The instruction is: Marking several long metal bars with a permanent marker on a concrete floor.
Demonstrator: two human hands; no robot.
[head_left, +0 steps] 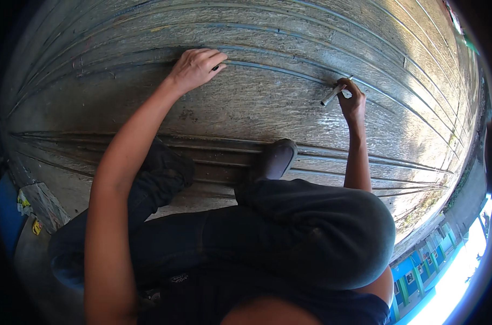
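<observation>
My left hand (197, 67) is closed over a long thin metal rod (273, 68) that lies on the rough concrete floor. A small dark spot shows at the thumb tip; whether it is the nail or a held piece, I cannot tell. Near the rod's right end, my right hand (352, 100) pinches a short pale cylindrical tool (329, 97). That tool slants across the fingers, its thick end pointing down and left. Its exact kind is too small to make out, and whether it touches the rod is unclear.
More long rods (246, 27) run across the concrete floor (230, 103) beyond my hands. Another bundle (338, 157) passes beside my dark shoe (278, 157) and bent legs. Yellow wrappers (36, 226) lie at the left; a blue building (419, 268) stands outside at lower right.
</observation>
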